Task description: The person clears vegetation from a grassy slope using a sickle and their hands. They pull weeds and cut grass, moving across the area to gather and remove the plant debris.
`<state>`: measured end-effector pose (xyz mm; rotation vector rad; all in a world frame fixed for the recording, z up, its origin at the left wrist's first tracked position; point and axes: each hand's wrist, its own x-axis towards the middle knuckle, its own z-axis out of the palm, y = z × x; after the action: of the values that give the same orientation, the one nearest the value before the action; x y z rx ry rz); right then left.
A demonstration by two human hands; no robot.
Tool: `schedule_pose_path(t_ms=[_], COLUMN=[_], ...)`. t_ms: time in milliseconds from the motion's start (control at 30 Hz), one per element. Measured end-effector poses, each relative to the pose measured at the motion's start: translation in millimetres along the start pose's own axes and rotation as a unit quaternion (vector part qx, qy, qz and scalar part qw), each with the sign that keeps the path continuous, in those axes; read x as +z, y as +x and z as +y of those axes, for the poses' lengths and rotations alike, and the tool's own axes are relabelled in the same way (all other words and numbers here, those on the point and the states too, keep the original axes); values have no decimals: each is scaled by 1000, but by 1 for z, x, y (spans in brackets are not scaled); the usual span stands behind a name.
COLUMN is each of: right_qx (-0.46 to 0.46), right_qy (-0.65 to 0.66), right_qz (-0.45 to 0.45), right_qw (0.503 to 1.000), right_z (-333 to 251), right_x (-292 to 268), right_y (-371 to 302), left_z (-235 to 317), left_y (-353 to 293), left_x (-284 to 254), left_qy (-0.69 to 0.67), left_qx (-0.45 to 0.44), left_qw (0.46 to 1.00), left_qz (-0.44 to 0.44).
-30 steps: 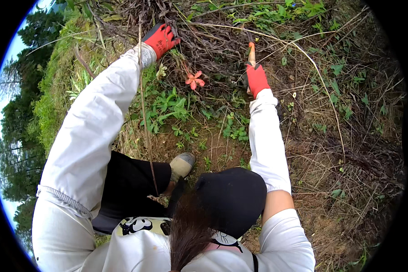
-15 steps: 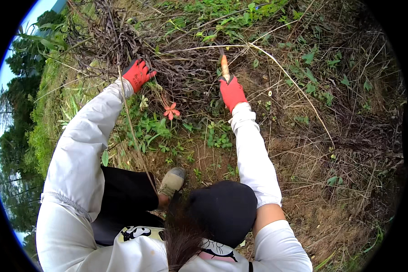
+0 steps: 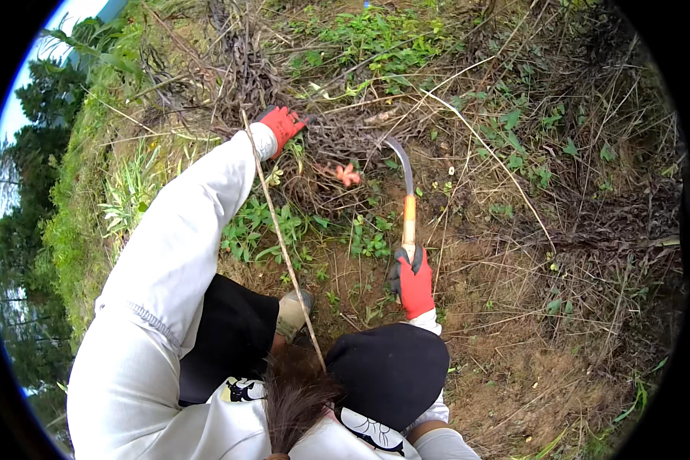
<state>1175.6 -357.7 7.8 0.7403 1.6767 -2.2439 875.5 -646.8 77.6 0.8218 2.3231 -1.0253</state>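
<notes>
Orange-handled sickle (image 3: 409, 205), blade tip indistinct against dry brown stems (image 3: 341, 136)

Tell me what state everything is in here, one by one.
Tangled brown stems: dried, withered
Orange-red flower: petals spread, blurred
Curved metal-bladed, wooden-handled sickle: held, blade exposed
Red-gloved left hand: at the stems, grip unclear
Red-gloved right hand: closed around the sickle's handle
</notes>
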Motion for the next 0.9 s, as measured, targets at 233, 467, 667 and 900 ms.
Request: schedule_pose_path(t_ms=[233,467,667,900], right_qx=[-37,-168,-122,-96], right_qy=[100,120,122,59], right_qz=[101,242,198,158], right_qw=[989,948,965,981], right_z=[21,27,16,15], right_x=[-27,-73,-53,-59], right_y=[-31,-12,-18,-18], left_z=[-1,-96,-179,-148], left_y=[-20,-81,-154,-140], left_x=[-21,-55,-5,63], left_qy=[1,45,98,134], left_qx=[19,-138,-250,-177], left_qw=[999,987,963,975], left_qz=[33,74,3,31])
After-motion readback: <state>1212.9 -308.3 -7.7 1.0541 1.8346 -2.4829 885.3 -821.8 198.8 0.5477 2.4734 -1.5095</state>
